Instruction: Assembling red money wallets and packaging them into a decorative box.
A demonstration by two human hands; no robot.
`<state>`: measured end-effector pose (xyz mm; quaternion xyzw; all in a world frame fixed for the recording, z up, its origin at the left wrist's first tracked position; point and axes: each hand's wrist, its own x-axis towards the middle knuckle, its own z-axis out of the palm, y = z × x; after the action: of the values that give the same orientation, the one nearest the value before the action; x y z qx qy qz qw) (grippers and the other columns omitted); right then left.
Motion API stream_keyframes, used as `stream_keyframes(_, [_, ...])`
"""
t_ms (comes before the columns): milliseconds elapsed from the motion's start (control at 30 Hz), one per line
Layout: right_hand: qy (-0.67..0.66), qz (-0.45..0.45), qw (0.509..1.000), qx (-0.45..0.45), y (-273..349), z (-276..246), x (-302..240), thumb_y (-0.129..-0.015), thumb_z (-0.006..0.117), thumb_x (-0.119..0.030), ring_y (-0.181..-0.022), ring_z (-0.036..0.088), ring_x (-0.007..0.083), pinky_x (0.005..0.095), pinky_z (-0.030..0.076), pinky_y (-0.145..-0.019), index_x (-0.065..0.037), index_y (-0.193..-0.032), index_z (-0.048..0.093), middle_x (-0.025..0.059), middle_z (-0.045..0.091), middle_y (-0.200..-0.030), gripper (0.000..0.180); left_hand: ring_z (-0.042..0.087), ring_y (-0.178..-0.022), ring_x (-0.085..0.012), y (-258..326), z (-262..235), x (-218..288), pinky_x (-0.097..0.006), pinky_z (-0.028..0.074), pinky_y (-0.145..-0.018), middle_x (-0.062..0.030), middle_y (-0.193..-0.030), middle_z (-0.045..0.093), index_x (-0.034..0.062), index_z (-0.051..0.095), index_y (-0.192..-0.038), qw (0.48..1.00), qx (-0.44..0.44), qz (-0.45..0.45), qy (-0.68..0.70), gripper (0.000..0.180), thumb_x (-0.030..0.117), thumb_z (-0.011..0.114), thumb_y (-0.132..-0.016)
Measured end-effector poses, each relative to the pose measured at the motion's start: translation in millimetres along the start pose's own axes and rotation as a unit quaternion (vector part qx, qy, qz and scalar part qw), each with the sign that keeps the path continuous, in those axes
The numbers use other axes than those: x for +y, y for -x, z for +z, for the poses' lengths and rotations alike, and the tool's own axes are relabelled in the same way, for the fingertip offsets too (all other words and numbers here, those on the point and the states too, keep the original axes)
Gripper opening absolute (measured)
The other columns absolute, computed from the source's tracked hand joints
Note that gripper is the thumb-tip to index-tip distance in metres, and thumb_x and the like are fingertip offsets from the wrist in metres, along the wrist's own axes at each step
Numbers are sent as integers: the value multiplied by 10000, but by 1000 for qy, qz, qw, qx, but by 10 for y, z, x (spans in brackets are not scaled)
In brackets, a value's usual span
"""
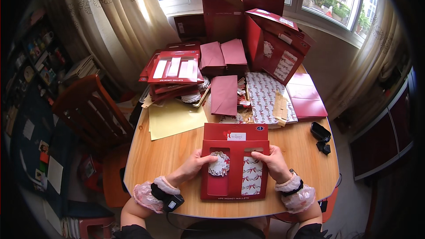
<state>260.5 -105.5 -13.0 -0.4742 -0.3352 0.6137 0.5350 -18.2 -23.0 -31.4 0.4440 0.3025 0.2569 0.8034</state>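
A dark red cardboard packet [235,172] with two cut-out windows is held upright near the table's front edge, its top flap raised. My left hand [191,166] grips its left side, the thumb lying over the left window beside a scalloped floral tag [218,168]. On the opposite side my right hand [276,163] pinches it, the thumb at the top of the right window. White paper with a red bow pattern [252,179] fills that right window. The fingers behind the packet are hidden.
Red packets [173,68] are piled at the back left, beside stacked pink envelopes [223,95]. Bow-patterned sheets [265,93] and pink cards [305,95] lie at the right. Yellow sheets [175,119] overhang nothing visible. A black case [320,132] sits near the right edge; a wooden chair [95,115] stands left.
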Motion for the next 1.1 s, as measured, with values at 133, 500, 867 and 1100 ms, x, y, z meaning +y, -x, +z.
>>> stream_keyframes(133, [10, 2, 1000, 6, -5, 1, 27, -876, 754, -70, -845, 697, 130, 290, 575, -788, 19, -1098, 684, 87, 741, -1012, 249, 671, -956, -119, -7, -36, -14, -284, 547, -878, -56, -1099, 705, -2, 628, -1212, 1000, -8, -5, -9, 304, 142, 663, -946])
stream_keyframes(500, [-68, 2, 997, -32, 4, 88, -108, -994, 634, -187, -996, 679, 141, 315, 563, -882, -3, -1288, 564, 76, 689, -1156, 354, 676, -1005, -155, 6, 34, 102, -322, 547, -925, -89, -1154, 694, -8, 595, -1252, 997, 49, 1, 57, 372, 185, 683, -946])
stream_keyframes(867, [-46, -27, 998, -20, 12, 91, 32, -1036, 540, -123, -1013, 669, 144, 312, 558, -899, 9, -1325, 526, 93, 667, -1203, 318, 697, -963, -156, -19, 77, 63, -319, 598, -842, -105, -1146, 696, -11, 555, -1269, 997, 59, 49, 20, 402, 153, 713, -938])
stream_keyframes(1100, [-38, -33, 998, -31, 3, 90, 23, -1033, 563, -137, -1013, 651, 118, 290, 542, -897, 10, -1308, 537, 71, 669, -1187, 313, 703, -935, -153, -4, 80, 98, -309, 599, -822, -106, -1105, 708, -24, 599, -1207, 996, 72, 22, 56, 347, 201, 685, -958])
